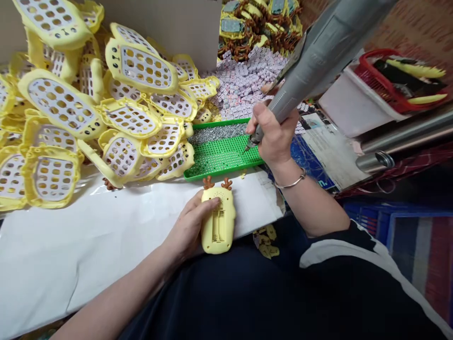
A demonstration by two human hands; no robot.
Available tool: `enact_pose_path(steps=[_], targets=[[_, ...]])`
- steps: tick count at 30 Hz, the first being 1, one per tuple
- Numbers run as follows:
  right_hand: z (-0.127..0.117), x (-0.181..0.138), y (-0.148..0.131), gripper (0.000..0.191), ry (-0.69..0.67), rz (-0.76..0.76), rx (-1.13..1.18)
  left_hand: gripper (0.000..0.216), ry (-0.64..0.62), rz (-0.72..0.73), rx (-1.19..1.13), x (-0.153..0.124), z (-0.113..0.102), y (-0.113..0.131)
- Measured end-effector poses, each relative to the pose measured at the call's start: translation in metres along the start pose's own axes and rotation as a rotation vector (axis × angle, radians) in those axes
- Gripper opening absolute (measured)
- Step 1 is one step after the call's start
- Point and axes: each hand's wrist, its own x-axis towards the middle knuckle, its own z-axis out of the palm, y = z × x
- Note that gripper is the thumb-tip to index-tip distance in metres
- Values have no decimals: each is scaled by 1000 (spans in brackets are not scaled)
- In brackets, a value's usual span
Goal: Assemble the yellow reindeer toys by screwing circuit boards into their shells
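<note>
Some fingers [211, 204] clasping casing [218, 231], others [267, 118] gripping screwdriver [307, 66]

Bright, even light whitens the counter [123, 236]; dark clothing [230, 293] sinks into shadow; metal tubes [410, 125] gleam; edges stretch.

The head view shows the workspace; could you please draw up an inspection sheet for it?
Surface: creased white covering.
Job's things: yellow casing, back showing, battery bay uncovered; grey screwdriver, tip at the green tray; metal pieces in its far strip.
Clutter: heaped yellow shells at left; pale small parts piled beyond the tray.
Hands: left hand holds the casing; right hand grips the screwdriver.
Cables: nothing seen clearly.
Surroundings: red basket atop white container, blue crate, at right.
</note>
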Motion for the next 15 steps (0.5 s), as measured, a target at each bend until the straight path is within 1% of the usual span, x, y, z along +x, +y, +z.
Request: enact_pose_path(steps=[3,5,9,15], targets=[[-1,0,22,40,28,5,-19,47,1,-20,-15,1,0,1],[-1,-2,29,40,6,17,-55,47,6,-27,-24,1,1,1],[-4,-3,37,38,-66,31,-86,48,24,-40,-30,0,2,2],[-6,-6,42,38,-77,15,-91,51,24,-41,-17,1,2,2]])
